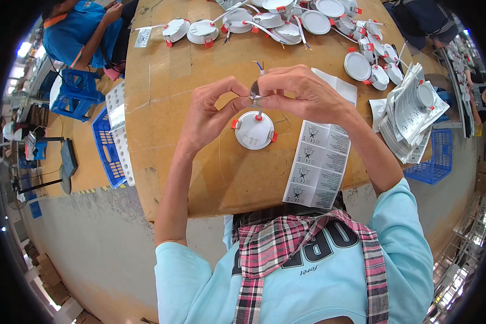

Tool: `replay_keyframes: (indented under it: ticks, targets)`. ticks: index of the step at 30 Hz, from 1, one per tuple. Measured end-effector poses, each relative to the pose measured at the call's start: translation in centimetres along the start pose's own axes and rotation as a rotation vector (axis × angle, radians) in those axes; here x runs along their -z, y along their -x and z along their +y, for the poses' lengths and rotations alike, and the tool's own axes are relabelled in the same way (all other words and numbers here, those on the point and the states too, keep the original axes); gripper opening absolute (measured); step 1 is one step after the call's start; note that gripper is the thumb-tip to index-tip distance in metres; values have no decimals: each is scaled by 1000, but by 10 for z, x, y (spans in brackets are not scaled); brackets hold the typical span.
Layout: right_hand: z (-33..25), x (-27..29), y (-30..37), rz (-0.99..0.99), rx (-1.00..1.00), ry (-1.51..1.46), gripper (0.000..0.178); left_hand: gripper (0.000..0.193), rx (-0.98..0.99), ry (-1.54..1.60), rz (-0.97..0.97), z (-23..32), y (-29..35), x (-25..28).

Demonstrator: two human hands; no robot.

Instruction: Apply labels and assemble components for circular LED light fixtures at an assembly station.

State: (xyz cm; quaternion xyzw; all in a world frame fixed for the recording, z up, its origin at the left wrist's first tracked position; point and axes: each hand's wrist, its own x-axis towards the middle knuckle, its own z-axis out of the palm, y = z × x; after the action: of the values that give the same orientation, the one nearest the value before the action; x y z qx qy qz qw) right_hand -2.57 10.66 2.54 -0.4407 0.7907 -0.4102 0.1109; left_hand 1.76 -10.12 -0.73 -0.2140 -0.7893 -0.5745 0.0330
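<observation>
A round white downlight point(254, 131) with red spring clips lies on the table in front of me, its back facing up. Its short white cable point(260, 113) rises toward my fingers, and bare-ended coloured wires point(258, 65) stick out beyond them. My left hand point(213, 110) pinches at the cable with thumb and forefinger. From the other side, my right hand point(299, 93) closes on the same cable, fingertips meeting the left ones. Something small, pale and dark shows between the fingertips, too small to name. Beside my right forearm lies a printed label sheet point(317, 162), overhanging the table's front edge.
More downlights point(316, 22) with loose cables crowd the table's point(167, 124) far side. A paper stack point(407, 121) stands at the right, a downlight on top. Blue crates point(105, 143) flank the table. Another person point(81, 35) sits at the far left near a blue stool point(75, 92).
</observation>
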Motion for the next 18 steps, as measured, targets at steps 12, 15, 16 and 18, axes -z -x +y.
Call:
replay_keyframes:
  ticks: [12,15,16,18]
  targets:
    - [19,-19,20,249,-196,-363,21,13,190,424,204,-30,16,-6]
    - [20,-19,19,311,-171,-268,23,13,223,470,201,-29,14,-13]
    - [17,-17,19,302,-189,-187,24,13,215,433,210,-25,13,-13]
    - [12,-16,19,294,-207,-105,25,12,206,396,216,-21,14,-15]
